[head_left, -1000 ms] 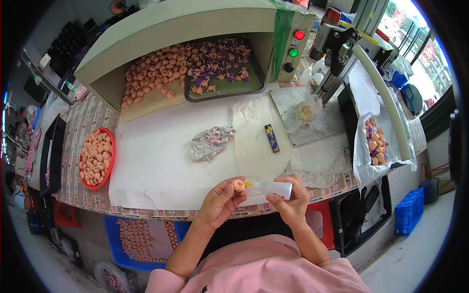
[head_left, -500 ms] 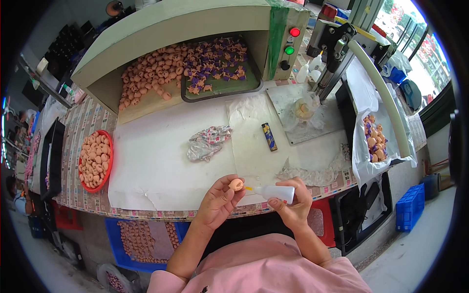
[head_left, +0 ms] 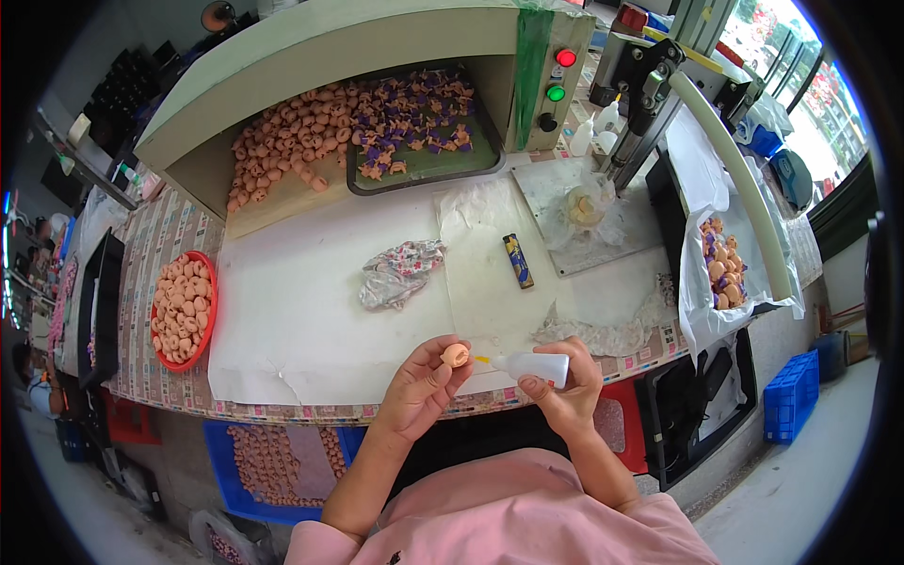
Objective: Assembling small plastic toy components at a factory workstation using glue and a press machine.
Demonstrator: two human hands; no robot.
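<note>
Between the fingertips of my left hand (head_left: 421, 387) is a small peach-coloured hollow doll head (head_left: 456, 355), its opening turned to the right. My right hand (head_left: 568, 388) is closed around a white squeeze bottle (head_left: 538, 366), tipped on its side with the yellow nozzle (head_left: 483, 359) pointing left. The nozzle tip is close to the head's opening; whether it touches I cannot tell. Both hands hover at the front edge of the paper-covered table (head_left: 311, 348). Beyond them lie a crumpled floral cloth (head_left: 403, 273) and a dark blue and yellow tube-shaped thing (head_left: 517, 261).
A red basket (head_left: 215, 311) of peach heads stands at left. Under the beige housing (head_left: 330, 47) are piled heads and a dark tray (head_left: 428, 189) of peach and purple pieces. At right are a press (head_left: 650, 104), a metal plate (head_left: 556, 254) and a lined box (head_left: 692, 311) of pieces.
The bottle has drawn back slightly to the right, its nozzle a little farther from the head. My left hand has hardly moved.
</note>
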